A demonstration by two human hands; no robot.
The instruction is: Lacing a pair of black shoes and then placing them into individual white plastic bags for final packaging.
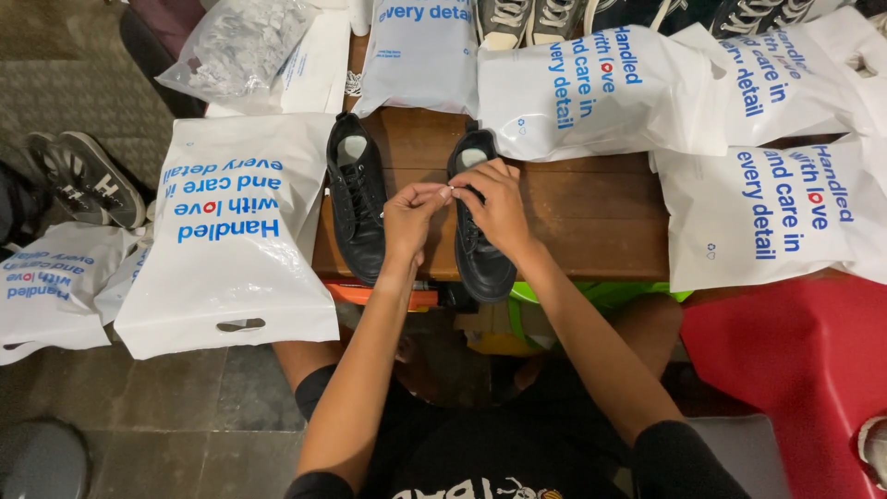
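Grey sneakers (83, 180): pair on the floor, far left of the fingers, partly behind a white bag.

White plastic bags (236, 236): several with blue lettering; one large bag hangs over the table's left edge, just left of the left hand; others lie beyond and to the right of the fingers.

Clear bag (242, 42): holds small pale items, up and left of the fingers, contents too small to tell.

Wooden table (601, 226): brown planks, under both hands.

Left black shoe (356, 208): laced, toe toward the person, just left of the left hand, not touched.

Left hand (409, 222): raised over the gap between the two shoes; thumb and forefinger pinched together on a small white piece (450, 190), too small to identify.

Right black shoe (476, 245): directly beneath the fingers of both hands, toe overhanging the table's near edge.

Right hand (499, 203): over the right shoe's lacing; fingertips closed on the same small white piece, meeting the left fingertips.

Red seat (795, 370): lower right, well apart from the fingers.
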